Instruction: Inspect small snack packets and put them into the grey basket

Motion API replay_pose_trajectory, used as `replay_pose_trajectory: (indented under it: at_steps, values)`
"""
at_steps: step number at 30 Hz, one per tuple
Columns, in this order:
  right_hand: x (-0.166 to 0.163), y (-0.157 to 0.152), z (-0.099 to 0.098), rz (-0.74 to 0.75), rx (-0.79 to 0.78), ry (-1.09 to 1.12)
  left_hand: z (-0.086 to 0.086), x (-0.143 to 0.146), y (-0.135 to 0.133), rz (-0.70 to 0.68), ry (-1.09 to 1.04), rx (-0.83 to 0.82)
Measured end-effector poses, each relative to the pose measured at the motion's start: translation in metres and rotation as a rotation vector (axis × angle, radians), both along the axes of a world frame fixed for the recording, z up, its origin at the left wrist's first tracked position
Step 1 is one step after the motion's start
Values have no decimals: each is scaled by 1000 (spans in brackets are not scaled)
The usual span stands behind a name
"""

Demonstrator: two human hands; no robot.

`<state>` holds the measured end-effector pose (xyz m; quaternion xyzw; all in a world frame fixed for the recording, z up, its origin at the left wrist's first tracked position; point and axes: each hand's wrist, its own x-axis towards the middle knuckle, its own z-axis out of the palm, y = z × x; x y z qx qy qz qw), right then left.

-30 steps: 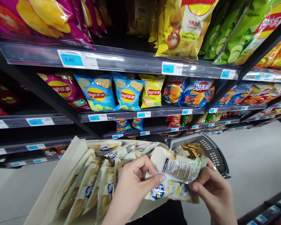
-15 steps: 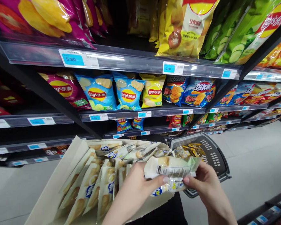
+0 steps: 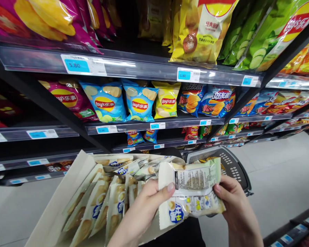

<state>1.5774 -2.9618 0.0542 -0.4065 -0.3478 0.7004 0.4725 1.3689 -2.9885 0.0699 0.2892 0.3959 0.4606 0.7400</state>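
Observation:
Both hands hold one pale snack packet (image 3: 193,192) flat, back side up, showing printed text and a blue logo. My left hand (image 3: 146,209) pinches its left edge with thumb on top. My right hand (image 3: 234,209) grips its right edge. Under my left arm lies an open beige cardboard box (image 3: 67,192) filled with several identical packets (image 3: 105,202) standing in rows.
A dark plastic shopping basket (image 3: 234,168) with yellow packets sits behind the held packet. Black shelves (image 3: 149,127) ahead carry chip bags and blue price labels. Grey floor (image 3: 278,171) stretches to the right, and a low shelf edge shows at the bottom right corner.
The packet was crumpled and folded between my hands; it is now spread out flat and raised slightly, with its printed back facing up.

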Motion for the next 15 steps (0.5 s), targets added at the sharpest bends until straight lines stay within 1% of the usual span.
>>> replay_pose_trajectory:
  at_steps: [3,6,8,9,11,13,15]
  values:
    - [-1,1,8,54,-39,73,0,1,-3,1,-93,-50]
    - [-3,2,11,62,-32,86,0,4,-3,4,-147,-16]
    - [-3,3,11,27,-6,66,0,5,-3,0,-160,25]
    - [-3,3,10,4,17,51,1,5,-2,1,-135,48]
    - [0,2,8,-25,78,1,3,5,-2,36,3,104]
    - [4,1,6,-51,130,-81,6,4,-2,118,209,157]
    - [9,-1,4,-61,148,-163,7,3,-1,202,360,188]
